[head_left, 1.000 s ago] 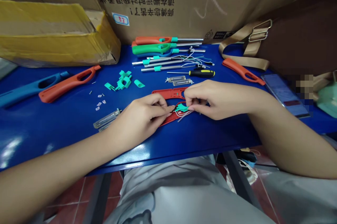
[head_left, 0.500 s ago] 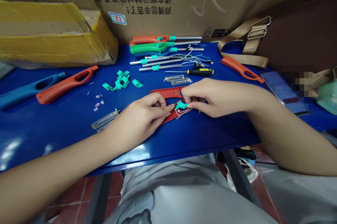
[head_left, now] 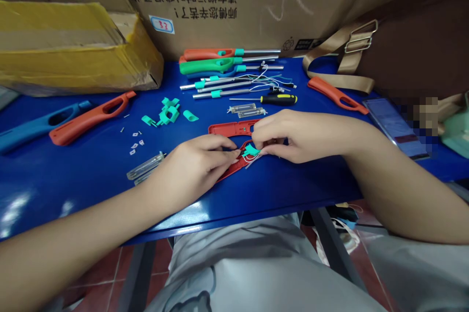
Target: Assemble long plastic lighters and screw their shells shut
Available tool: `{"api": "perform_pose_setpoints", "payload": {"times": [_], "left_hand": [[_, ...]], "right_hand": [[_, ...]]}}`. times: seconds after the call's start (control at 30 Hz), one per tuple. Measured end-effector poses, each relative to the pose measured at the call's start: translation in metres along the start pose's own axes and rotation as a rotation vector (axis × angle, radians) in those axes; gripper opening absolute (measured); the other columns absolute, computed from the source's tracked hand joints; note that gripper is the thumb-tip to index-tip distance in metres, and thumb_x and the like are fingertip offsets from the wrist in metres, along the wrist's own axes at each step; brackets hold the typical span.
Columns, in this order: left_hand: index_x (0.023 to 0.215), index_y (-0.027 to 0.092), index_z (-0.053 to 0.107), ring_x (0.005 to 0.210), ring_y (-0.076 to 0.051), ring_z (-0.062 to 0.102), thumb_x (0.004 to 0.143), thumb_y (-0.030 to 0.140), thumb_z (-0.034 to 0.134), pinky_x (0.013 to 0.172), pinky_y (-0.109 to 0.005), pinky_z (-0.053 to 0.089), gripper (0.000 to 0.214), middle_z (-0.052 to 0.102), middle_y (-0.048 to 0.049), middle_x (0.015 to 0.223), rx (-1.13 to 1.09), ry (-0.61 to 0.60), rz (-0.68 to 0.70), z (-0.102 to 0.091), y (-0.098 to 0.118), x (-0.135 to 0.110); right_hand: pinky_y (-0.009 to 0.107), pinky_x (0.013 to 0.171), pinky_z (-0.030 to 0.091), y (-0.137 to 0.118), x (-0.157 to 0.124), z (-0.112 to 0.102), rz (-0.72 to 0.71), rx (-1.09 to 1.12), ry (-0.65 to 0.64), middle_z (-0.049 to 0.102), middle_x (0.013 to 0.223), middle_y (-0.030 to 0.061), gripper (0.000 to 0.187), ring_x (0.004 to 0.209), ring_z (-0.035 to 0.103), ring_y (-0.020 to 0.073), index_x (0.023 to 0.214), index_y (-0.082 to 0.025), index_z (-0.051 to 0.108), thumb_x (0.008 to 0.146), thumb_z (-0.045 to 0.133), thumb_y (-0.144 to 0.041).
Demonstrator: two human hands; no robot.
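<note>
Between both hands is a turquoise trigger piece (head_left: 250, 150), set over a red lighter handle half (head_left: 231, 170) with white wires (head_left: 252, 158) beside it. My right hand (head_left: 284, 136) pinches the trigger piece at its right end between thumb and fingertips. My left hand (head_left: 203, 161) is closed over the handle half, thumb and fingers together near a small dark part by the trigger; its fingers partly cover the shell. Just beyond them a second red handle half (head_left: 229, 129) lies with its inner side up, its right end hidden behind my right hand.
Assembled lighters (head_left: 208, 65), metal tubes with wires (head_left: 223, 93) and a screwdriver (head_left: 280, 100) lie at the back. Turquoise parts (head_left: 169, 111), clear fuel tanks (head_left: 146, 165) and handles (head_left: 91, 119) are on the left. A phone (head_left: 394, 126) lies right; cardboard boxes (head_left: 146, 65) stand behind.
My left fingers have shifted slightly along the lower handle half, and the turquoise piece has tilted and moved slightly left and down. More of the shell's inside shows near it.
</note>
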State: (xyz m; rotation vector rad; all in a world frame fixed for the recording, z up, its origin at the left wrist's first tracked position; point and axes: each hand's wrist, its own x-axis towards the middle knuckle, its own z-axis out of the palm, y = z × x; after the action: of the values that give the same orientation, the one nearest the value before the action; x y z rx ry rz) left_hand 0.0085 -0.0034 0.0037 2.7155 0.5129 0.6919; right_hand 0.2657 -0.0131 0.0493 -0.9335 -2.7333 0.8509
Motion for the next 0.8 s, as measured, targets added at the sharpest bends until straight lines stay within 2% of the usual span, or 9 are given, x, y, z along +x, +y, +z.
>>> {"api": "perform_pose_setpoints", "payload": {"times": [0.17, 0.3, 0.47, 0.67, 0.8], "left_hand": [[0.106, 0.015, 0.077, 0.090, -0.024, 0.068, 0.103, 0.023, 0.052, 0.073, -0.035, 0.057, 0.027, 0.077, -0.0084, 0.107, 0.361, -0.114, 0.109, -0.004, 0.005, -0.001], [0.100, 0.015, 0.077, 0.089, -0.024, 0.068, 0.103, 0.024, 0.052, 0.068, -0.036, 0.054, 0.027, 0.078, -0.0078, 0.104, 0.466, -0.121, 0.152, -0.005, 0.009, -0.001], [0.096, 0.014, 0.076, 0.085, -0.020, 0.069, 0.106, 0.024, 0.045, 0.072, -0.032, 0.057, 0.034, 0.077, -0.0080, 0.097, 0.340, -0.122, 0.090, -0.005, 0.005, -0.001], [0.118, 0.013, 0.073, 0.091, -0.021, 0.073, 0.102, 0.021, 0.054, 0.084, -0.035, 0.061, 0.026, 0.078, -0.0087, 0.102, 0.177, -0.037, 0.027, 0.001, -0.006, -0.003], [0.117, 0.012, 0.073, 0.089, -0.021, 0.072, 0.103, 0.022, 0.053, 0.081, -0.035, 0.061, 0.026, 0.077, -0.0095, 0.100, 0.163, -0.029, 0.028, 0.001, -0.006, -0.002]], "right_hand": [[0.026, 0.070, 0.038, 0.001, 0.000, 0.002, 0.026, -0.026, 0.018, 0.059, 0.076, -0.0010, 0.016, 0.073, 0.051, 0.0132, 0.078, -0.018, 0.059, 0.089, 0.056, -0.006], [0.026, 0.069, 0.039, 0.003, 0.001, 0.005, 0.025, -0.030, 0.053, 0.061, 0.077, -0.0007, 0.014, 0.072, 0.053, 0.0131, 0.080, -0.017, 0.062, 0.087, 0.058, -0.005], [0.027, 0.074, 0.044, 0.006, 0.002, 0.005, -0.024, -0.034, 0.110, 0.066, 0.081, 0.0023, 0.015, 0.077, 0.059, 0.0147, 0.083, -0.017, 0.069, 0.090, 0.058, -0.010], [0.028, 0.072, 0.045, 0.002, 0.001, 0.005, -0.027, -0.106, 0.095, 0.068, 0.083, 0.0043, 0.022, 0.076, 0.060, 0.0155, 0.082, -0.017, 0.073, 0.093, 0.055, -0.010], [0.029, 0.070, 0.044, -0.002, 0.002, 0.007, -0.020, -0.175, 0.073, 0.064, 0.079, 0.0043, 0.022, 0.075, 0.059, 0.0160, 0.081, -0.015, 0.071, 0.093, 0.053, -0.010]]}}
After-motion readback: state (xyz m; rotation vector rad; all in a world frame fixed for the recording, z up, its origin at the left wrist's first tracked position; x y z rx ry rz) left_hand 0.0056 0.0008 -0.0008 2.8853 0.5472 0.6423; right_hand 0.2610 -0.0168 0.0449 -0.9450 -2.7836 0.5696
